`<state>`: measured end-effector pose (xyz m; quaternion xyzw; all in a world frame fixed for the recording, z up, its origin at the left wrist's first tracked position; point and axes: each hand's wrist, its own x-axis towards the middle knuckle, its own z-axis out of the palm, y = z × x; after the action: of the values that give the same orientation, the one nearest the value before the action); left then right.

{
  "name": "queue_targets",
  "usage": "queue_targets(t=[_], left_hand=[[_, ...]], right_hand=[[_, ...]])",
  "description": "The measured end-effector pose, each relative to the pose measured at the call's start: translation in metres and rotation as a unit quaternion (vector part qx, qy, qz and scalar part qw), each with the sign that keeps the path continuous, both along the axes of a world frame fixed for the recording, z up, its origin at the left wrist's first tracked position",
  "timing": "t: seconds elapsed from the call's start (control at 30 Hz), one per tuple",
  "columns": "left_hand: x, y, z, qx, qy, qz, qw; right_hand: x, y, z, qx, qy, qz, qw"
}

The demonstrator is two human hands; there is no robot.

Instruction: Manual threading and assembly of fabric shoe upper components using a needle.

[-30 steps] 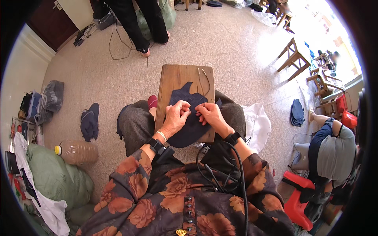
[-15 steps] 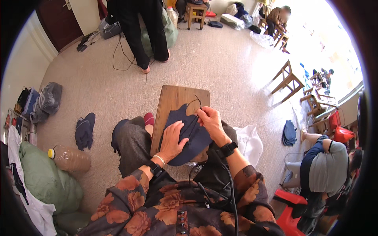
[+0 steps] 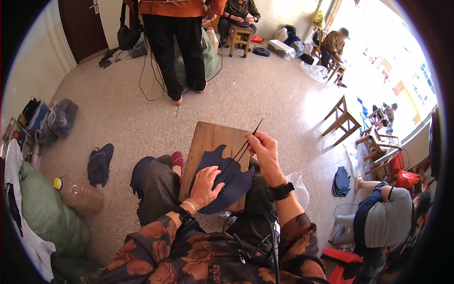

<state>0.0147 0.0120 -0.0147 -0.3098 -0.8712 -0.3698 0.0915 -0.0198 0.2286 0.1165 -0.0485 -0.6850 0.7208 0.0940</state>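
Observation:
A dark navy cut piece (image 3: 236, 182) with notched edges lies on a wooden stool (image 3: 208, 137) between my knees. My left hand (image 3: 206, 187) rests flat on its left part, fingers spread. Above its far right edge, my right hand (image 3: 266, 149) is closed in a pinch on a black cord (image 3: 238, 154). The cord runs taut as two strands from the piece near my left fingertips up to the pinch, and a pointed end sticks out beyond the fingers. Whether a needle is on that end I cannot tell.
More navy pieces (image 3: 100, 163) lie on the floor at left, with another pile (image 3: 341, 182) at right. A large plastic jug (image 3: 80, 193) stands beside a green sack (image 3: 42, 208). A person in black trousers (image 3: 176, 52) stands ahead; an empty wooden stool (image 3: 341, 120) is at right.
My right hand has risen up and to the right, drawing the cord from a loose curve into straight strands. My left hand stays on the piece. The view has tilted upward a little.

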Motion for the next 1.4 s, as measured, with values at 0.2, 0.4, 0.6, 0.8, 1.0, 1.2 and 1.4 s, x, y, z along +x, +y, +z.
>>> queue_targets(t=[0.2,0.4,0.6,0.8,1.0,1.2,1.4], left_hand=[[0.002,0.0,-0.001,0.007,-0.006,0.003,1.0],[0.006,-0.002,-0.005,0.01,0.001,-0.005,1.0],[-0.003,0.0,-0.008,0.117,-0.011,-0.006,0.993],[-0.011,-0.007,0.026,0.13,-0.018,-0.019,0.991],[-0.009,0.026,0.038,0.125,-0.068,-0.048,0.989],[-0.021,0.007,0.035,0.253,-0.23,-0.002,0.94],[-0.044,-0.023,0.005,0.23,-0.262,0.059,0.935]], right_hand=[[0.005,0.002,0.012,-0.012,0.005,0.014,1.0],[0.014,0.004,0.011,-0.061,-0.004,0.046,0.997],[0.015,0.008,0.016,0.049,0.015,0.024,0.998],[0.02,0.0,0.019,0.052,0.033,0.007,0.998],[0.029,-0.026,0.02,-0.001,0.034,0.019,0.999],[0.036,-0.002,-0.002,0.141,0.007,-0.098,0.985],[0.057,0.023,-0.03,0.07,-0.054,-0.099,0.991]])
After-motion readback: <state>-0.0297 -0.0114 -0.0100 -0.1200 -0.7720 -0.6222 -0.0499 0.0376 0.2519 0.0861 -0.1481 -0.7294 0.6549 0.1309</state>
